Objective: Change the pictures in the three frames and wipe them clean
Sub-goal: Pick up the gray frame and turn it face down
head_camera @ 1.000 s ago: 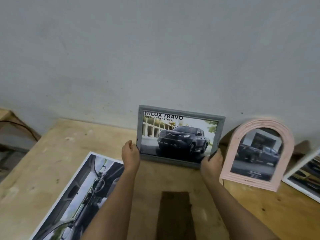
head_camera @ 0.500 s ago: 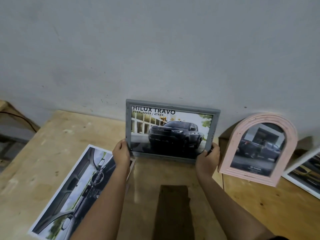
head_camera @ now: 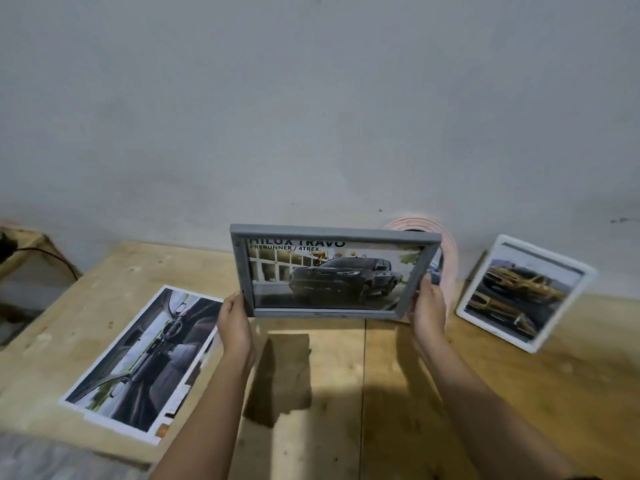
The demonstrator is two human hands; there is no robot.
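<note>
Grey frame hangs above the counter — both hands' fingers clamping its sides at 3 and 9 o'clock — next, probably flipping it to open the back.

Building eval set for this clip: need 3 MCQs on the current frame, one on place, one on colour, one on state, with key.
1. Where is the loose print?
A. Flat on the table, left of the hands
B. Propped against the wall
C. Inside the white frame

2. What colour is the frame being held?
A. Pink
B. Grey
C. White

3. How is that frame now?
A. Lying face down
B. Leaning on the wall
C. Lifted off the table in both hands

Key:
1 A, it lies flat on the table by the left hand.
2 B, its border is grey; the pink frame stands behind it.
3 C, the left and right hand grip its sides and its shadow falls on the table below.
</note>
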